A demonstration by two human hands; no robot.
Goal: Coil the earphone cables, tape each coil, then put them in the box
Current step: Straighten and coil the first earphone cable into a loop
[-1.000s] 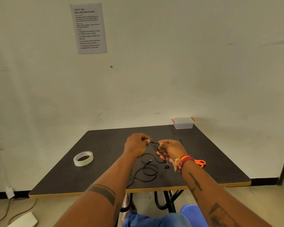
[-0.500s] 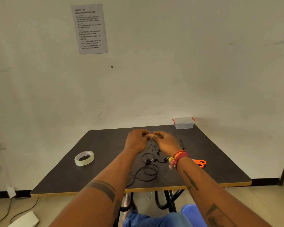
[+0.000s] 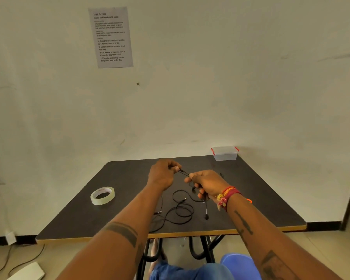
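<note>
Hands hold a short stretch of cable [image 3: 183, 172] taut above the table [image 3: 129, 178]; left hand [image 3: 162, 174] and right hand [image 3: 206, 183] each pinch it, likely to start a coil; the rest lies loose below; tape [image 3: 102, 195] and box [image 3: 225, 153] wait untouched

Both your hands raised, close together

Your left hand [image 3: 163, 176] has fingers curled in a pinch; your right hand [image 3: 207, 183], just beside it, pinches too, forearms both outstretched.
</note>
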